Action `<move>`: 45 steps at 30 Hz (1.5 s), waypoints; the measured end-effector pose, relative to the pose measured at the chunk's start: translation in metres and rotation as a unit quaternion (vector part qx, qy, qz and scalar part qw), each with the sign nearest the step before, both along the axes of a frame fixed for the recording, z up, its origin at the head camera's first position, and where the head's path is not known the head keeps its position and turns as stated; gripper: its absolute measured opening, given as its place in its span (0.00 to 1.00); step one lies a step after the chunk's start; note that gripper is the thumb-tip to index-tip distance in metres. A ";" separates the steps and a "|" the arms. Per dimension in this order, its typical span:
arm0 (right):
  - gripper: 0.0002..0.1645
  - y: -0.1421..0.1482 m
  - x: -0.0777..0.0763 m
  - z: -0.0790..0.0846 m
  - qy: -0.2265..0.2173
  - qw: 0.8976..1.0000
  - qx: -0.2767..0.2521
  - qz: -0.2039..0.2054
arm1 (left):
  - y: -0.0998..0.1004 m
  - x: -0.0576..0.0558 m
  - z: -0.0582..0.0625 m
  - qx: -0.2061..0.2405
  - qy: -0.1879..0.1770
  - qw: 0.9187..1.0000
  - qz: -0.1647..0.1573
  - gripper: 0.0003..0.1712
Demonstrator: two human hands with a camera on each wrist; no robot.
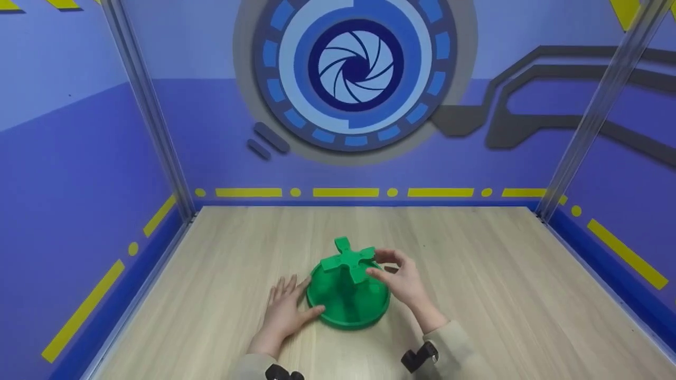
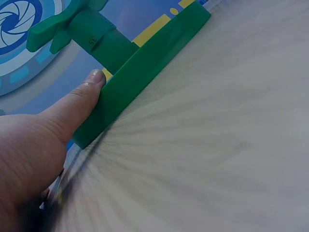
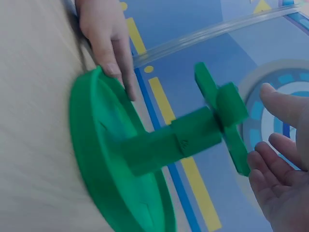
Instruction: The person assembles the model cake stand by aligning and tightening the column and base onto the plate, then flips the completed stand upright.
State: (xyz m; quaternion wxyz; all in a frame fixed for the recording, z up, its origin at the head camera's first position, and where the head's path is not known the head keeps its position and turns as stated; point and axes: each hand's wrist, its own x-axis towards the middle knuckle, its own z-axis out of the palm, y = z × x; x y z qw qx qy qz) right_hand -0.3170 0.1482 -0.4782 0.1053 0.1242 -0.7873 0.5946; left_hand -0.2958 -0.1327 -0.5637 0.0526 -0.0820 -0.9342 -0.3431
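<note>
A green round dish-like base point(image 1: 349, 323) with a raised rim sits on the table. From its middle rises a thick stepped post point(image 3: 164, 145), topped by a cross-shaped piece point(image 1: 350, 258) with flat arms. A marking like "35" shows on the post in the left wrist view. My left hand point(image 1: 285, 315) touches the left side of the base, its thumb at the rim and its fingers fairly straight. Beside the cross's right arms is my right hand point(image 1: 405, 279), thumb and fingers apart. In the right wrist view its fingertips are at the tip of one arm, apparently touching it.
The pale wooden tabletop point(image 1: 507, 295) is bounded by blue printed panels point(image 1: 211, 137) at the back and both sides. Metal posts point(image 1: 150, 116) stand at the back corners. A dark strap device point(image 1: 420, 356) sits on each wrist.
</note>
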 end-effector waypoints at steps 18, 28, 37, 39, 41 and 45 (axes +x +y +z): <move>0.32 0.027 -0.051 -0.009 -0.040 0.989 0.028 0.143 | 0.000 0.000 0.002 0.008 -0.007 1.000 0.001 0.52; 0.29 0.030 -0.052 -0.013 -0.054 0.982 0.030 0.176 | 0.000 0.000 0.001 0.003 -0.012 1.000 0.001 0.52; 0.29 0.034 -0.045 -0.015 -0.065 0.979 0.037 0.192 | -0.001 -0.001 0.001 0.001 -0.010 1.000 0.001 0.52; 0.29 0.034 -0.043 -0.014 -0.068 0.977 0.037 0.197 | 0.000 -0.001 0.001 0.001 -0.015 1.000 0.002 0.52; 0.30 0.034 -0.041 -0.014 -0.070 0.977 0.040 0.199 | 0.000 0.000 0.002 0.004 -0.013 1.000 0.001 0.52; 0.30 0.033 -0.035 -0.014 -0.068 0.976 0.050 0.199 | 0.000 0.001 0.001 0.007 -0.007 1.000 -0.001 0.53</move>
